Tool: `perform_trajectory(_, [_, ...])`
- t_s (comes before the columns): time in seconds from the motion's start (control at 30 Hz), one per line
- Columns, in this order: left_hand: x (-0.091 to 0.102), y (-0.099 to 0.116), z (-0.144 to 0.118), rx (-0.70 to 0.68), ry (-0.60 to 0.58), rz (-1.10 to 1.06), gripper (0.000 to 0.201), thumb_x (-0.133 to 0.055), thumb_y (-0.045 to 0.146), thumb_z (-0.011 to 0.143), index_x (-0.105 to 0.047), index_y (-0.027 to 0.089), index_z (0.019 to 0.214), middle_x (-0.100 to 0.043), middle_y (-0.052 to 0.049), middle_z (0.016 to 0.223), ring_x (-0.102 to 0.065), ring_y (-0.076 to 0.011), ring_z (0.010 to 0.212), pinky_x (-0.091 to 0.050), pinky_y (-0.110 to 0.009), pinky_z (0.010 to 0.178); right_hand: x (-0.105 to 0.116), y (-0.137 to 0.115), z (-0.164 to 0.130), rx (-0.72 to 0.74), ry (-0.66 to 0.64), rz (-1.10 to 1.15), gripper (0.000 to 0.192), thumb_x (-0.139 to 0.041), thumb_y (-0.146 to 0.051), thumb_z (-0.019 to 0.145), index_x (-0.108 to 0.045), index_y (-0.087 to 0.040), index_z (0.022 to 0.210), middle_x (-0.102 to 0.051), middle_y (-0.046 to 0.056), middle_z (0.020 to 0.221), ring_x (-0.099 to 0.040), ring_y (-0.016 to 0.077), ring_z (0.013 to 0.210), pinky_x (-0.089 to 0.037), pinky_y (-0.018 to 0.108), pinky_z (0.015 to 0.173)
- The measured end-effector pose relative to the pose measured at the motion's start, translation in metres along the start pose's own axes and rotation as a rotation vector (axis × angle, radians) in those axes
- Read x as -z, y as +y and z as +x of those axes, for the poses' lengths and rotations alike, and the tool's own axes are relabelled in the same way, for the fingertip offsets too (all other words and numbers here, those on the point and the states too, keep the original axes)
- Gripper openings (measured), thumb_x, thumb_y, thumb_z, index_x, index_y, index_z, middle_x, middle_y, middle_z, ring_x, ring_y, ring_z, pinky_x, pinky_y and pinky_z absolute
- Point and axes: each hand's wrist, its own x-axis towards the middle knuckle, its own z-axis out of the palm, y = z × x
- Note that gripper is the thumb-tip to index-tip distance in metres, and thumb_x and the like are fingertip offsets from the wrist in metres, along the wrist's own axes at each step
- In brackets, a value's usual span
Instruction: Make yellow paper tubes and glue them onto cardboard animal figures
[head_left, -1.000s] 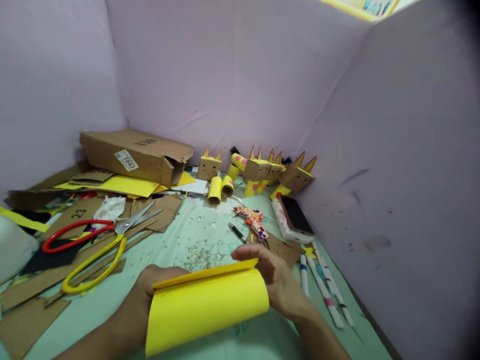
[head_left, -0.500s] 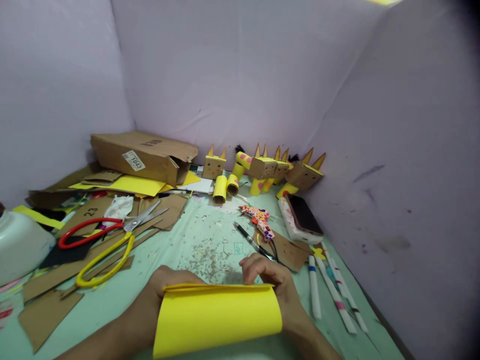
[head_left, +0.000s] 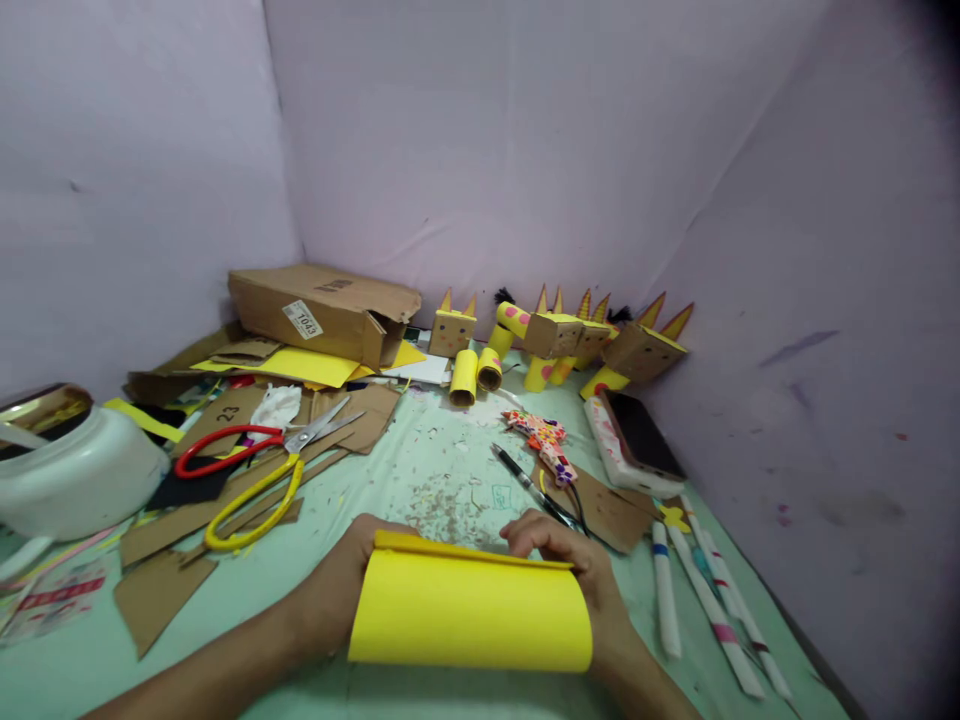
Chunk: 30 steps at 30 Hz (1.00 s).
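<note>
A yellow paper sheet [head_left: 469, 615] is curled into a roll low in the middle of the view, lying over the green table [head_left: 420, 470]. My left hand [head_left: 341, 590] grips its left end and my right hand [head_left: 570, 560] grips its right end, fingers curled over the top edge. Most of both palms is hidden behind the roll. A black pen [head_left: 525, 480] lies just beyond my right hand.
Red and yellow scissors [head_left: 255, 470] lie on cardboard scraps at left, beside a white container [head_left: 75, 470]. A cardboard box [head_left: 322, 315] and several cardboard-and-yellow animal figures [head_left: 570, 340] stand by the back wall. A phone [head_left: 637, 440] and markers [head_left: 712, 600] lie at right.
The sheet has been rolled tighter and pressed down toward the table, and my right fingers have curled over its top edge. The view has shifted left, so the white container shows more.
</note>
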Motion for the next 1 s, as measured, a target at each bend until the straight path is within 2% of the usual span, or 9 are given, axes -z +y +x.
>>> perform_trajectory(0.2, [-0.003,-0.005,0.002,-0.051,0.063,-0.128,0.020,-0.074,0.029,0.056,-0.064,0.013,0.060,-0.060,0.001,0.055,-0.051,-0.0116,0.051,-0.040,-0.021,0.049,0.000,0.000,0.002,-0.131,0.089,0.013,0.014,-0.069,-0.030,0.061,-0.061,-0.019,0.063,-0.059,0.003,0.064,-0.055,0.0190,0.064,-0.040,0.026,0.054])
perform_trajectory(0.33, [0.000,-0.008,0.000,-0.159,0.173,-0.072,0.017,-0.071,0.027,0.061,-0.067,0.014,0.069,-0.066,-0.002,0.063,-0.058,-0.0153,0.059,-0.042,-0.022,0.051,0.002,0.001,0.002,-0.217,0.139,0.090,0.011,-0.068,-0.027,0.058,-0.062,-0.019,0.062,-0.058,0.002,0.063,-0.052,0.0169,0.060,-0.040,0.025,0.052])
perform_trajectory(0.43, [0.004,-0.008,-0.002,-0.325,0.335,0.086,0.010,-0.065,0.023,0.067,-0.066,0.013,0.070,-0.064,-0.005,0.067,-0.058,-0.0160,0.062,-0.043,-0.023,0.053,0.002,0.003,0.002,-0.255,0.155,0.114,0.008,-0.068,-0.023,0.056,-0.062,-0.019,0.060,-0.057,0.002,0.062,-0.051,0.0158,0.058,-0.039,0.024,0.051])
perform_trajectory(0.53, [0.008,-0.008,-0.005,-0.574,0.433,0.222,0.007,-0.059,0.016,0.071,-0.064,0.014,0.067,-0.063,-0.005,0.066,-0.058,-0.0161,0.062,-0.044,-0.024,0.055,0.001,0.003,0.002,-0.306,0.191,0.143,0.005,-0.066,-0.021,0.055,-0.062,-0.019,0.058,-0.057,0.002,0.059,-0.050,0.0152,0.055,-0.039,0.023,0.047])
perform_trajectory(0.63, [0.009,-0.007,-0.007,-0.715,0.441,0.283,0.012,-0.054,0.009,0.073,-0.063,0.015,0.067,-0.063,-0.006,0.066,-0.058,-0.0157,0.062,-0.045,-0.025,0.057,-0.001,0.002,0.003,-0.312,0.206,0.159,0.004,-0.066,-0.020,0.056,-0.062,-0.019,0.057,-0.057,0.002,0.058,-0.050,0.0153,0.053,-0.039,0.022,0.045])
perform_trajectory(0.73, [0.008,-0.008,-0.007,-0.689,0.417,0.284,0.013,-0.055,0.006,0.071,-0.060,0.016,0.066,-0.062,-0.005,0.066,-0.058,-0.0154,0.063,-0.045,-0.024,0.057,-0.001,0.001,0.003,-0.241,0.163,0.122,0.006,-0.068,-0.021,0.058,-0.062,-0.020,0.060,-0.058,0.001,0.061,-0.051,0.0155,0.055,-0.040,0.023,0.047])
perform_trajectory(0.87, [0.008,-0.010,-0.006,-0.663,0.364,0.268,0.014,-0.059,0.005,0.069,-0.054,0.017,0.064,-0.060,-0.004,0.069,-0.057,-0.0141,0.064,-0.044,-0.024,0.059,0.000,0.002,0.001,-0.071,0.087,0.018,0.009,-0.069,-0.024,0.062,-0.061,-0.021,0.063,-0.057,0.001,0.063,-0.052,0.0172,0.063,-0.043,0.027,0.059])
perform_trajectory(1.0, [0.010,-0.012,-0.005,-0.715,0.318,0.275,0.015,-0.061,0.009,0.071,-0.052,0.017,0.063,-0.059,-0.004,0.068,-0.057,-0.0143,0.063,-0.044,-0.024,0.058,0.000,0.004,0.000,-0.039,0.090,0.038,0.014,-0.069,-0.029,0.067,-0.057,-0.021,0.064,-0.054,0.001,0.063,-0.051,0.0170,0.064,-0.045,0.031,0.069])
